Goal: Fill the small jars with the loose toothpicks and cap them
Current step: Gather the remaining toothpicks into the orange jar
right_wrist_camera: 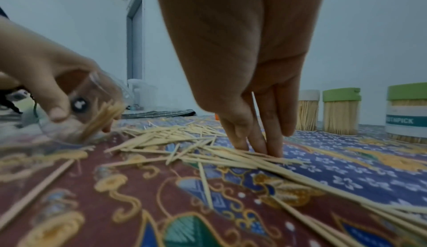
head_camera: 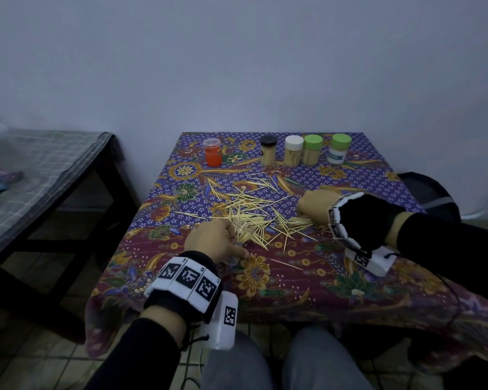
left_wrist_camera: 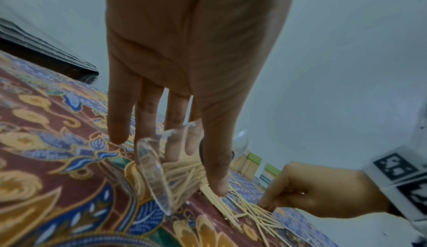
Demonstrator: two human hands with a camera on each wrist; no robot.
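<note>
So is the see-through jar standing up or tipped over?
Tipped over. The left hand holds the clear jar on its side, some toothpicks inside.

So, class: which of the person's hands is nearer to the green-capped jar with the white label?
Right. The right hand sits in front of the green-capped labelled jar; the left hand is farther off, nearer the person.

The left hand [head_camera: 214, 240] grips a clear jar [head_camera: 244, 232], tipped over at the near edge of the loose toothpicks [head_camera: 254, 204], with some already inside. The right hand [head_camera: 314, 206], fingertips down, pinches at the heap's right edge. Along the far side of the patterned tablecloth [head_camera: 350, 277] stand an orange jar [head_camera: 213, 153], a black-capped jar [head_camera: 268, 152], a white-capped jar [head_camera: 293, 152] and two green-capped jars [head_camera: 312, 150].
</note>
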